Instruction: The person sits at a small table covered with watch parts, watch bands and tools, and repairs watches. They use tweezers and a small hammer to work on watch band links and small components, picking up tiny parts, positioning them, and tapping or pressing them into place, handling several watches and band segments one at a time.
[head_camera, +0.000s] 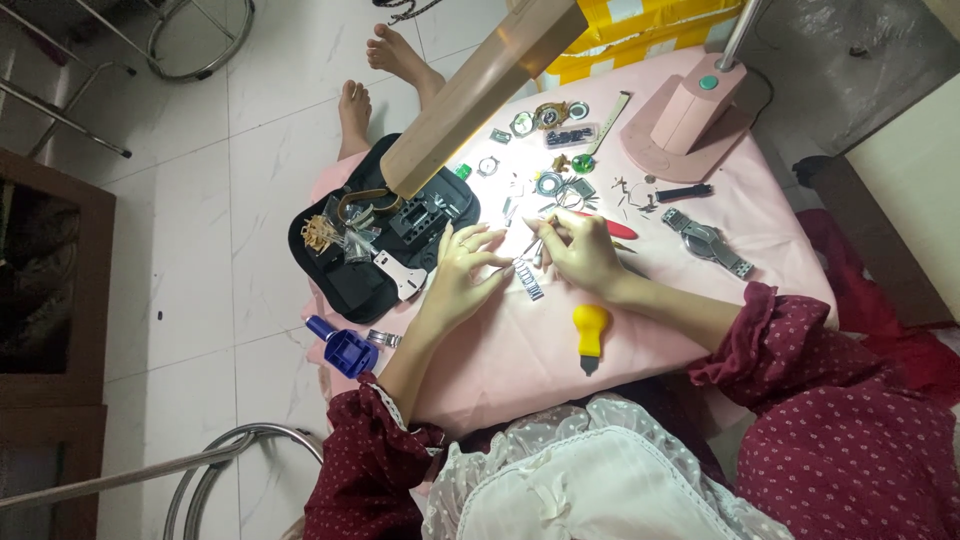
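A short piece of metal watch bracelet (527, 279) lies on the pink table cover (520, 350). My left hand (462, 275) rests flat on the cover, its fingertips pressing the bracelet's left end. My right hand (583, 253) is closed around a thin metal tool (535, 240) whose tip points down at the bracelet. Both arms wear dark red dotted sleeves.
A yellow-handled tool (590, 335) lies near my right wrist. A black tool case (370, 245) sits left, a blue watch tool (344, 349) at the near left edge. A silver watch (706, 241), small parts (550, 120) and a pink lamp base (690, 115) lie farther back. Another person's bare feet (375, 80) rest on the tiled floor.
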